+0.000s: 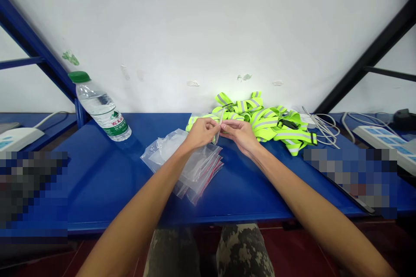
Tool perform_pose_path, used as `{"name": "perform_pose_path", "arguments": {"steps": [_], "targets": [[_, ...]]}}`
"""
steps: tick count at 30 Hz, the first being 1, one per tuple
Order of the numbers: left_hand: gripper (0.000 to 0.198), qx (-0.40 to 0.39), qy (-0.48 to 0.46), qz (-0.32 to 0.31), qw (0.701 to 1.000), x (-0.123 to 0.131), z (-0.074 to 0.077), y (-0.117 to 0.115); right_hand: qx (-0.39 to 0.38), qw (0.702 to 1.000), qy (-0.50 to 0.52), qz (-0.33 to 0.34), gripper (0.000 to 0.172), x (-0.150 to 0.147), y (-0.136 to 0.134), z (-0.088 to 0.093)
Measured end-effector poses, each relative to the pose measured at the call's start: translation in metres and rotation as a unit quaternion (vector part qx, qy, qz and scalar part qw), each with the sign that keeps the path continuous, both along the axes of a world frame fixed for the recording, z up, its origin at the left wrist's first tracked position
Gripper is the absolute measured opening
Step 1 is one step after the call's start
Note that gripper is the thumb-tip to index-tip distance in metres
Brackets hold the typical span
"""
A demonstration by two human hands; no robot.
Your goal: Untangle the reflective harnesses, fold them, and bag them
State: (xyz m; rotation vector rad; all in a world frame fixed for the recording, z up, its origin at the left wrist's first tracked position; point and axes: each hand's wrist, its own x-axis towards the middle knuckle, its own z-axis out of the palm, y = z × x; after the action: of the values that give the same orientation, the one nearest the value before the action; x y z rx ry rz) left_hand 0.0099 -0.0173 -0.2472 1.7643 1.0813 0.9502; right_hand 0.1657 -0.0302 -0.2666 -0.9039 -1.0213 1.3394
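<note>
Two bare hands are meeting above the middle of one flat, dark-blue tabletop (107, 181), the left hand (203, 132) and the right hand (240, 135) each pinching, between thumb and fingers, one clear, thin plastic bag (221, 115). This bag is sitting between the fingertips, just in front of one heap of fluorescent yellow-green straps with grey reflective stripes (264, 119); whether the yellow-green showing beside the left hand is lying inside the bag or behind it cannot be told. Its visible edge is running steeply up the view, the upper end leaning slightly right and pointing toward the wall (208, 30); the hands are covering too much for its full long axis to be read. One fanned stack of transparent plastic bags with red closure lines (198, 166) is lying beneath and nearer than the left hand, several in number but overlapping too closely for an exact count, the red edges facing right. The straps are tangling likewise beyond counting. One clear plastic bottle with a green cap (102, 110) is standing to the left. Two white power strips are flanking the scene, one at the left side (22, 138) and one at the right (388, 143); one loose coil of white cable (328, 130) is resting beside the straps.
</note>
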Motion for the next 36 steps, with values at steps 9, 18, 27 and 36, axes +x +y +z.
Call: {"name": "perform_pose_path", "arguments": {"steps": [9, 18, 27, 36], "targets": [[0.020, 0.017, 0.001, -0.054, 0.998, 0.003, -0.001, -0.003, -0.022, 1.000, 0.003, 0.004, 0.028, 0.010, 0.003, 0.002], [0.016, 0.218, 0.078, 0.170, 0.958, 0.010, 0.004, -0.012, 0.003, 0.993, -0.060, -0.099, 0.018, 0.007, 0.003, 0.006], [0.016, 0.299, 0.088, 0.199, 0.929, 0.023, 0.001, -0.020, 0.208, 0.865, -0.415, -0.189, 0.021, 0.014, -0.011, 0.004], [0.026, 0.460, 0.194, -0.001, 0.866, 0.041, 0.016, -0.044, 0.101, 0.990, -0.072, -0.069, 0.030, 0.009, -0.006, 0.002]]}}
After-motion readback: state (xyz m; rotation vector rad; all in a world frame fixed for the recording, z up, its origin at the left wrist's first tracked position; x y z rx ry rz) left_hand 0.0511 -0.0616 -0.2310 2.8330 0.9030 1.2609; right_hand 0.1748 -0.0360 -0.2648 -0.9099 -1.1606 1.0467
